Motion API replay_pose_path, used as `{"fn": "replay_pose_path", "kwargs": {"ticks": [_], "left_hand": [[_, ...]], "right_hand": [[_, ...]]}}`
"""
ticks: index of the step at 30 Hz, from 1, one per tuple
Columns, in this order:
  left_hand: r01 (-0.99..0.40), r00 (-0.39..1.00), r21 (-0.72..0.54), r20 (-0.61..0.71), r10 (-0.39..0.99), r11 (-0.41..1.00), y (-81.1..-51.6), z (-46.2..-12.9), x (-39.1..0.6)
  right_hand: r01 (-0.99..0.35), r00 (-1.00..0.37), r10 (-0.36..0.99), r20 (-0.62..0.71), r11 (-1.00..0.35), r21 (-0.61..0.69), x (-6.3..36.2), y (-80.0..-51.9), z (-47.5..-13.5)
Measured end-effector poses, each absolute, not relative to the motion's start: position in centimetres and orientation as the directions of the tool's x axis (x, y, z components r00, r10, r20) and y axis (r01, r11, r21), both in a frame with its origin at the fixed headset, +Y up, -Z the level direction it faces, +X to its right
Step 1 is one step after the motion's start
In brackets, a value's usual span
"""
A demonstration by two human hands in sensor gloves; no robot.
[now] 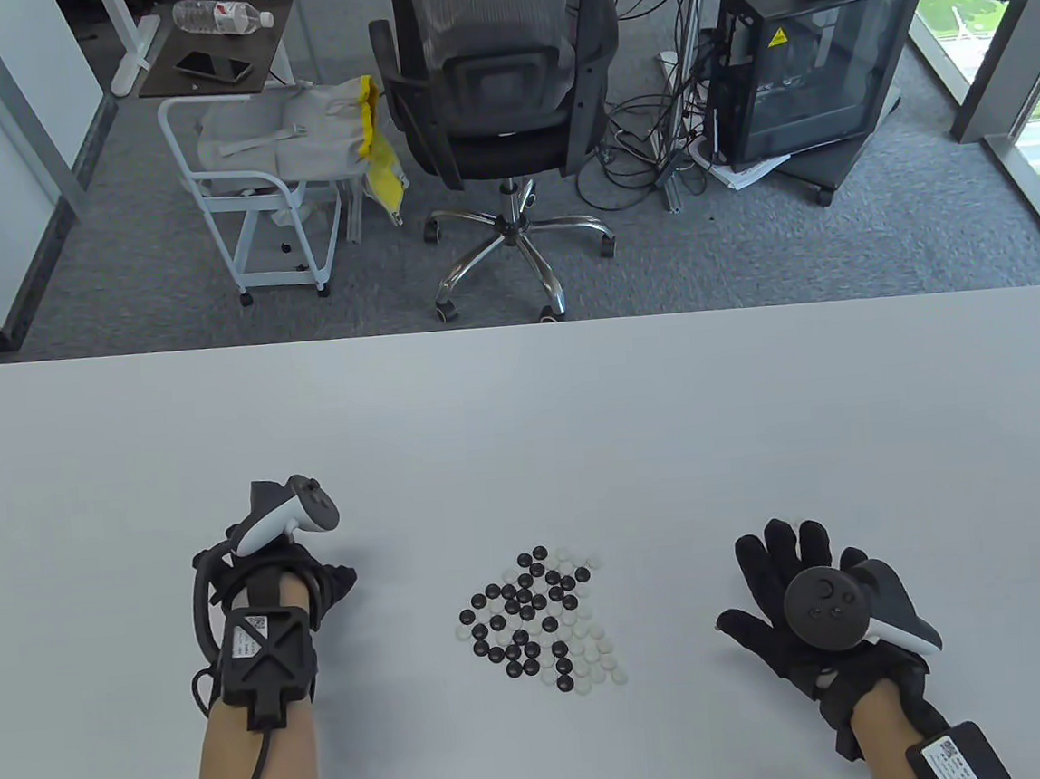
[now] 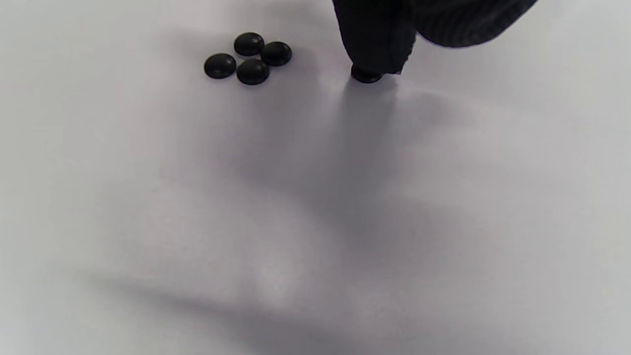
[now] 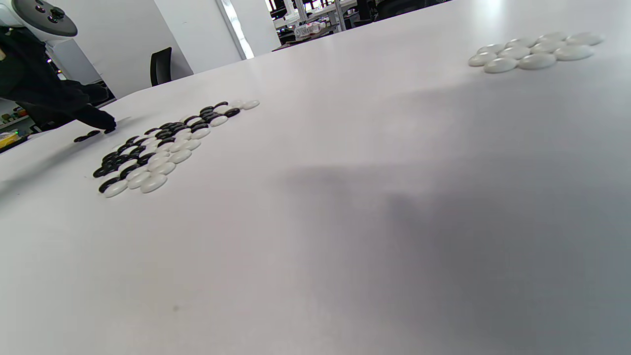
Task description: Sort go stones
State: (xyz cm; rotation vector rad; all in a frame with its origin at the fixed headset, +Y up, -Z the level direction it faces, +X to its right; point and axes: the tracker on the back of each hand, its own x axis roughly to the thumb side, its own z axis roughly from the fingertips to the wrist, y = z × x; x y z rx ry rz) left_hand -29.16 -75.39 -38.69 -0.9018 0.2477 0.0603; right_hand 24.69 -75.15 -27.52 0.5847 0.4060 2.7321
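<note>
1. The sorting is partly done, by my reading. A mixed pile of stones [image 1: 540,620], black and white together, lies on the table [image 1: 522,407] between the two hands, and two single-colour groups have been started on either side of it.

2. The left hand [image 1: 272,566] is in the middle of placing a stone. In the left wrist view a fingertip [image 2: 377,44] presses a black stone [image 2: 366,75] down onto the table, just beside a cluster of four black stones [image 2: 248,58]. I cannot tell whether the thumb also pinches it, so its grip is uncertain.

3. The right hand [image 1: 798,602] rests flat on the table with fingers spread and holds nothing. The right wrist view shows a row of white stones [image 3: 535,52] near it, well apart from the pile.

4. The next move probably calls for letting the black stone go beside its group, then reaching back to the pile for another one. The stones there touch and crowd each other, so picking one out needs a fine pinch that does not scatter its neighbours.

5. The stones are round, low domes lying flat, so none has a long axis or points any way. The pile itself stretches roughly from its far edge toward the person, with white stones thicker on its right side.
</note>
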Motion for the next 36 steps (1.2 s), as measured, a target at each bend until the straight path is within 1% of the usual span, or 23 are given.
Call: {"fn": "replay_pose_path", "kwargs": {"ticks": [3, 8, 11, 13, 15, 18, 20, 24, 27, 32, 36], "left_hand": [[-0.171, 0.964, -0.769, -0.26, -0.057, 0.616, -75.4, -38.2, -30.1], [-0.166, 0.952, -0.769, -0.289, -0.104, 0.617, -75.1, -37.8, -31.3], [-0.182, 0.947, -0.759, -0.306, -0.096, 0.625, -74.6, -37.8, -31.3], [-0.184, 0.958, -0.739, -0.282, -0.049, 0.649, -73.8, -38.0, -30.6], [-0.179, 0.971, -0.726, -0.24, -0.001, 0.664, -73.0, -38.3, -29.4], [-0.128, 0.99, -0.728, -0.136, 0.042, 0.673, -72.0, -38.6, -26.5], [-0.085, 0.996, -0.732, -0.047, 0.074, 0.676, -71.7, -38.8, -23.8], [-0.027, 0.982, -0.747, 0.104, 0.156, 0.664, -72.1, -39.0, -18.4], [0.01, 0.965, -0.75, 0.181, 0.191, 0.662, -72.8, -39.2, -15.0], [0.046, 0.948, -0.758, 0.239, 0.211, 0.651, -74.5, -39.9, -11.1], [0.056, 0.945, -0.762, 0.248, 0.211, 0.645, -76.2, -40.1, -9.7]], "right_hand": [[-0.245, -0.866, 0.361, 0.345, -0.909, 0.337, 24.7, -75.1, -27.5], [-0.243, -0.867, 0.363, 0.341, -0.906, 0.346, 24.6, -75.0, -27.5], [-0.243, -0.868, 0.365, 0.336, -0.903, 0.354, 24.7, -75.0, -27.5], [-0.243, -0.869, 0.365, 0.335, -0.903, 0.353, 24.7, -75.0, -27.5], [-0.247, -0.868, 0.367, 0.334, -0.903, 0.351, 24.7, -74.9, -27.5], [-0.247, -0.868, 0.367, 0.335, -0.904, 0.349, 24.7, -74.9, -27.5], [-0.245, -0.868, 0.365, 0.336, -0.904, 0.349, 24.7, -74.9, -27.5], [-0.243, -0.868, 0.363, 0.338, -0.906, 0.347, 24.7, -74.9, -27.5], [-0.243, -0.868, 0.362, 0.338, -0.906, 0.347, 24.7, -74.9, -27.5], [-0.244, -0.867, 0.362, 0.342, -0.908, 0.341, 24.7, -74.9, -27.5], [-0.245, -0.866, 0.363, 0.344, -0.907, 0.342, 24.6, -74.9, -27.5]]}}
